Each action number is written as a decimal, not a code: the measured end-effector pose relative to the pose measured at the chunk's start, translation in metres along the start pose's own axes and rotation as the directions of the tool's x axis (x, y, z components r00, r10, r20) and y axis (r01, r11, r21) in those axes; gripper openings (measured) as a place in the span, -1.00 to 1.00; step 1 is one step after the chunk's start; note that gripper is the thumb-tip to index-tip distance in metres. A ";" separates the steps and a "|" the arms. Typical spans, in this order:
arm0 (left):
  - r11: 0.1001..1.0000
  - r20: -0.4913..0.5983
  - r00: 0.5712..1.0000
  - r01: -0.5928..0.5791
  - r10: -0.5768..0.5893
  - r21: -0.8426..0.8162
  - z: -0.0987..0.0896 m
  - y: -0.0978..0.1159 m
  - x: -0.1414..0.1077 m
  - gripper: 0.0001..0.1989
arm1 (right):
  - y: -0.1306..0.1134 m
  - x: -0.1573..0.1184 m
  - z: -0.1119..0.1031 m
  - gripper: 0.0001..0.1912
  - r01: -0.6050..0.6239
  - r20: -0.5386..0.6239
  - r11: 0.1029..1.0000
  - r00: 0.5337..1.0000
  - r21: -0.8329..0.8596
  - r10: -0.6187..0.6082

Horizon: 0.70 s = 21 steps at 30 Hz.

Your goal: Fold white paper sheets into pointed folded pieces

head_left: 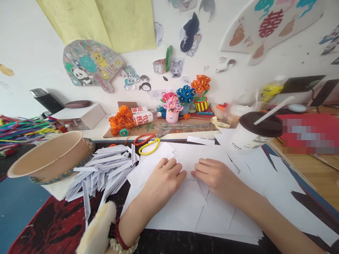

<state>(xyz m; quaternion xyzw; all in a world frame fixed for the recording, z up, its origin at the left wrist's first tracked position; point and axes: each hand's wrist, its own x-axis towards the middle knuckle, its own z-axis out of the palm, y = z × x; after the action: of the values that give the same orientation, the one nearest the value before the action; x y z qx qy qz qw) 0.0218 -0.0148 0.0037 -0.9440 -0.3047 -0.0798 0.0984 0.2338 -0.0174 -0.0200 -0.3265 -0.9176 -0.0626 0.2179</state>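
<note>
Over a spread of white paper sheets, my left hand and my right hand face each other with curled fingers. Between their fingertips runs a narrow white paper strip, pinched at both ends; the fingers cover most of it. To the left lies a heap of folded paper strips. Just beyond my left hand, scissors with one red and one yellow handle rest at the paper's edge. A loose cut strip lies beyond the sheets' middle.
A tan paper bowl stands left of the heap. A lidded cup with a straw stands on the right. Behind are orange pipe-cleaner flowers, small flower pots and thin wires. Colourful pipe cleaners lie far left.
</note>
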 end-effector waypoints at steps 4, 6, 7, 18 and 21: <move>0.999 0.002 1.000 0.028 -0.028 -0.026 0.000 0.001 0.001 -0.85 | 0.000 0.000 0.001 -0.61 0.012 -0.006 1.000 1.000 0.003 -0.012; 0.999 0.009 0.999 0.039 -0.039 -0.037 -0.001 0.001 0.001 -0.85 | 0.000 0.000 0.001 -0.62 0.013 -0.005 1.000 1.000 0.009 -0.013; 0.998 0.014 0.999 0.042 -0.042 -0.038 -0.001 0.001 0.001 -0.84 | 0.000 0.000 0.000 -0.62 0.007 -0.005 1.000 1.000 0.013 -0.007; 0.997 0.010 1.000 0.025 -0.025 -0.066 0.002 -0.001 0.000 -0.80 | 0.002 -0.002 -0.003 -0.62 -0.029 -0.025 0.998 0.999 0.062 0.030; 0.997 0.001 1.000 0.024 -0.024 -0.071 0.002 -0.001 0.000 -0.79 | 0.003 -0.002 0.000 -0.64 -0.012 -0.037 0.998 0.999 0.059 0.015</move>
<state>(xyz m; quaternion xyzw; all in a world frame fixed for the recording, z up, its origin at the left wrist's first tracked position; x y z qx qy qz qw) 0.0210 -0.0134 0.0016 -0.9432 -0.3130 -0.0915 0.0638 0.2371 -0.0167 -0.0210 -0.3249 -0.9125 -0.0400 0.2451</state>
